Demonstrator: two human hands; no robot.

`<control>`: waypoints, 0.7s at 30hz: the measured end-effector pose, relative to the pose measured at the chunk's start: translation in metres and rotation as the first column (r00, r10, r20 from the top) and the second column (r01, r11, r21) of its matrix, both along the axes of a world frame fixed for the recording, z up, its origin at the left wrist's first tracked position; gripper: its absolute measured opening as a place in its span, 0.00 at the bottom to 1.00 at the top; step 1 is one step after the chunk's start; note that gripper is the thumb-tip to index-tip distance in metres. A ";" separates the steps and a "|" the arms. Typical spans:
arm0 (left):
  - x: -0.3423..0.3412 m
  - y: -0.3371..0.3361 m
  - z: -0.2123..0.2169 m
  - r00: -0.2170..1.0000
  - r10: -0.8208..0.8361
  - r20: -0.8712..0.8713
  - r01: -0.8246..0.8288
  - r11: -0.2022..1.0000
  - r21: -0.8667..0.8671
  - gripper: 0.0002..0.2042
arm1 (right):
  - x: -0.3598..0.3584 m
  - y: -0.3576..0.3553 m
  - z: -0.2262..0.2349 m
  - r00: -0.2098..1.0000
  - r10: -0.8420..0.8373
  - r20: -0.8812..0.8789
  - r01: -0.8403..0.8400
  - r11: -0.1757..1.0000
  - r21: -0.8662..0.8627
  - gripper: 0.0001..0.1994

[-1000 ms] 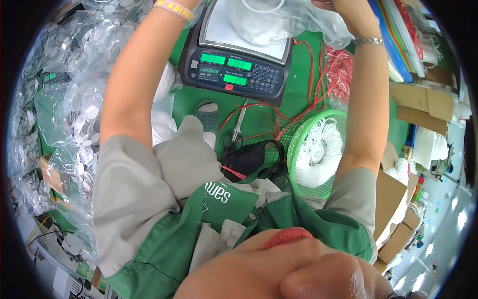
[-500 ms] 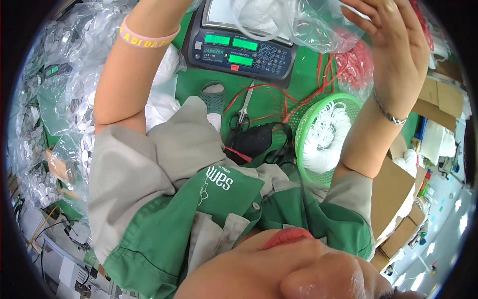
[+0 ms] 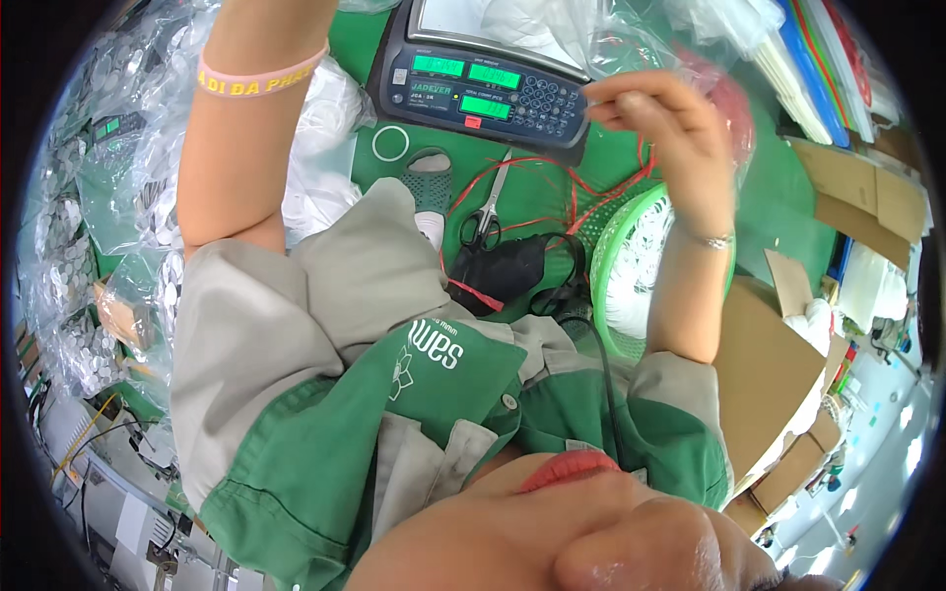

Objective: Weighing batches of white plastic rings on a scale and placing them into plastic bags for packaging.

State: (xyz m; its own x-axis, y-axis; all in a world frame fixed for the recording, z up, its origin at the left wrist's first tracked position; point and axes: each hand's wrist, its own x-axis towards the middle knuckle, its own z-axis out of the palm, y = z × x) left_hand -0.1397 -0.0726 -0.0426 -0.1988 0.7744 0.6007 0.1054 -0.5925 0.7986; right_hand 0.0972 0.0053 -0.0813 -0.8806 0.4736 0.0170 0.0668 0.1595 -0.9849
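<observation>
My left forearm, with a pink wristband [image 3: 261,81], reaches up past the upper edge, so my left hand is out of view. At the right front corner of a dark digital counting scale [image 3: 478,118] hovers my right hand [image 3: 680,148], slightly blurred. Its fingers stretch leftward, loosely bent, and I see nothing held in them. White material in a clear plastic bag [image 3: 542,30] lies on the scale's metal pan. Left of the scale is a thin white ring [image 3: 390,144] over the green surface. Below my right wrist stands a green mesh basket [image 3: 609,295] of white rings or cord.
Scissors [image 3: 490,212] and red strings [image 3: 537,165] lie on the green floor beside a sandalled foot [image 3: 429,192]. Clear bags of silvery discs [image 3: 74,286] crowd the left. Cardboard boxes [image 3: 774,364] stand at the right, with stacked coloured sheets [image 3: 813,69] beyond.
My right hand has come down and leftward from the upper right. The white ring now shows left of the scale. The clear bag near the scale's right side has shifted away; my left arm moved slightly left.
</observation>
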 end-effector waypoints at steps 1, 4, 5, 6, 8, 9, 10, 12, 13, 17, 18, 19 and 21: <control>0.000 -0.002 -0.001 1.000 -0.022 -0.023 0.021 0.999 -0.049 0.13 | 0.001 -0.001 -0.021 0.997 -0.003 0.083 0.002 1.000 0.015 0.07; 0.000 -0.014 -0.030 0.989 -0.071 -0.127 0.031 0.956 -0.292 0.14 | 0.016 0.001 -0.055 0.972 -0.015 0.233 -0.014 0.992 0.122 0.06; 0.001 -0.017 -0.060 0.967 -0.091 -0.238 -0.032 0.883 -0.469 0.15 | 0.021 0.005 -0.056 0.971 -0.016 0.240 -0.013 0.993 0.119 0.06; 0.002 -0.028 -0.090 0.932 -0.121 -0.340 -0.127 0.772 -0.623 0.15 | 0.023 0.008 -0.050 0.979 -0.055 0.198 0.035 0.994 0.105 0.06; 0.004 -0.064 -0.179 0.803 -0.269 -0.531 -0.317 0.562 -0.764 0.16 | 0.019 0.013 -0.029 0.986 -0.126 0.106 0.121 0.991 0.048 0.06; 0.002 -0.085 -0.225 0.692 -0.272 -0.669 -0.425 0.595 -0.682 0.13 | 0.015 0.020 -0.017 0.989 -0.130 0.076 0.117 0.981 0.155 0.06; 0.002 -0.097 -0.264 0.712 -0.330 -0.620 -0.429 0.494 -0.756 0.12 | 0.014 0.029 -0.007 0.985 -0.174 0.013 0.169 0.967 0.192 0.07; 0.005 -0.115 -0.330 0.677 -0.434 -0.594 -0.470 0.366 -0.803 0.13 | 0.001 0.057 0.008 0.953 -0.224 -0.203 0.277 0.915 0.294 0.07; 0.004 -0.131 -0.352 0.629 -0.475 -0.615 -0.527 0.320 -0.787 0.15 | -0.019 0.067 0.009 0.966 -0.229 -0.120 0.257 0.904 0.341 0.09; 0.016 -0.139 -0.373 0.626 -0.399 -0.670 -0.583 0.330 -0.742 0.15 | -0.095 0.121 -0.032 0.945 -0.201 0.258 -0.070 0.647 0.759 0.11; 0.014 -0.142 -0.380 0.608 -0.405 -0.683 -0.576 0.368 -0.730 0.16 | -0.118 0.141 -0.064 0.803 -0.288 0.521 -0.318 0.532 0.785 0.11; 0.012 -0.146 -0.386 0.591 -0.409 -0.696 -0.569 0.400 -0.718 0.18 | -0.126 0.162 -0.108 0.810 -0.229 0.540 -0.290 0.644 0.708 0.13; 0.012 -0.154 -0.395 0.516 -0.420 -0.746 -0.612 0.429 -0.665 0.16 | -0.131 0.169 -0.172 0.823 -0.136 0.551 -0.285 0.740 0.609 0.16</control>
State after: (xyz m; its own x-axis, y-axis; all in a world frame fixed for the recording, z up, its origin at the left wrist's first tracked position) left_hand -0.1281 -0.2266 -0.4374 -0.2163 0.8960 -0.3878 0.8956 0.3403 0.2866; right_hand -0.0340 0.1747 -0.2532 -0.8684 0.4593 -0.1871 0.4929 0.7577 -0.4278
